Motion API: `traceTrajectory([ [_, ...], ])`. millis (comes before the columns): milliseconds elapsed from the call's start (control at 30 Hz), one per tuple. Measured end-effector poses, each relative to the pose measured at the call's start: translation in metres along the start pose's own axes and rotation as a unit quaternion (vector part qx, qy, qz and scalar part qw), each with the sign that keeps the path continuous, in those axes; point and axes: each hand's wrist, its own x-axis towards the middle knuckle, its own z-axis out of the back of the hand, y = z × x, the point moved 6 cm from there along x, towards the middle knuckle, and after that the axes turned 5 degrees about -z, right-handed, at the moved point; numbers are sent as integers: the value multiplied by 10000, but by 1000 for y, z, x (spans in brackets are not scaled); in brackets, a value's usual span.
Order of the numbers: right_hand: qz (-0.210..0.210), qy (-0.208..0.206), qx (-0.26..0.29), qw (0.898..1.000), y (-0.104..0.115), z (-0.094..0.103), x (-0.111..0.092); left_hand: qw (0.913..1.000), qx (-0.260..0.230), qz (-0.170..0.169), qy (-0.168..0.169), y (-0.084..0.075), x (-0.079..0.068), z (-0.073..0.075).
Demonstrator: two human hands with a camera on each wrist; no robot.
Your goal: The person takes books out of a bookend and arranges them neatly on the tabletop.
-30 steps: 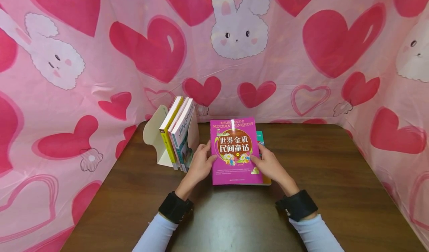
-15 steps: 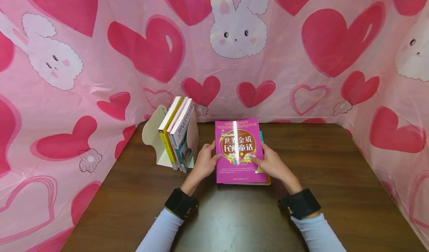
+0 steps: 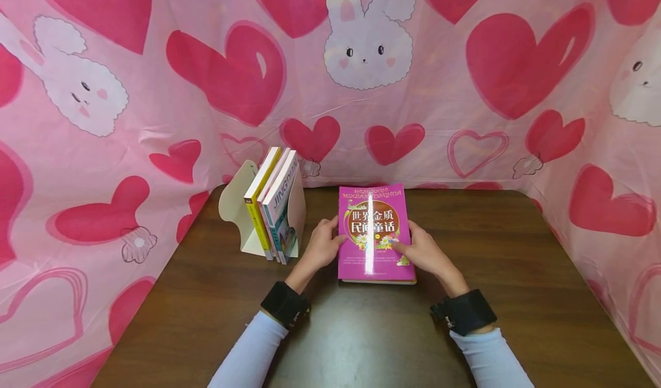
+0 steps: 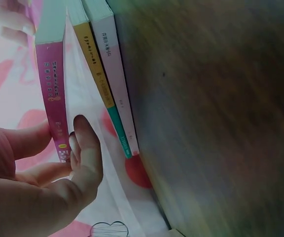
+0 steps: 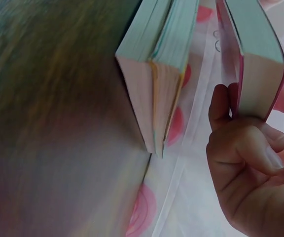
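Both hands hold a magenta book [image 3: 376, 227], its cover facing up, one at each long side. My left hand [image 3: 322, 244] pinches the spine side between thumb and fingers. On the page-edge side, my right hand [image 3: 427, 255] grips it, thumb over the cover. Below, two stacked books lie flat: one with an ochre-and-teal spine [image 4: 98, 79] on top of one with a pale spine [image 4: 116, 74]. Both wrist views show a gap between the magenta book and this stack. From the head view the stack is almost wholly hidden.
A cream bookend [image 3: 234, 204] stands left of the hands. Several books lean upright in it, including a yellow-spined book [image 3: 258, 224] and a white one lettered JINGDIAN [image 3: 283, 196]. Pink heart-patterned cloth [image 3: 439, 101] hangs around the brown wooden table [image 3: 516, 262].
Both hands have carried the magenta book slightly to the right. It now covers the teal edge of the book beneath, which showed at its right side before.
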Motion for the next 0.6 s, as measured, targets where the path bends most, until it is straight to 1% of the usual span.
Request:
traceTrajectory([
  [167, -61, 18, -34, 10000, -3, 1, 1, 9998, 165, -64, 99, 1, 4, -3],
  [267, -70, 48, -25, 10000, -5, 2, 2, 9996, 205, -47, 185, 2, 6, -6],
  [533, -216, 130, -3, 9997, -9, 2, 3, 9992, 52, 145, 378, 4, 8, -11],
  [600, -223, 160, -32, 9996, -11, 2, 3, 9989, 120, 152, 424, 4, 9, -12],
])
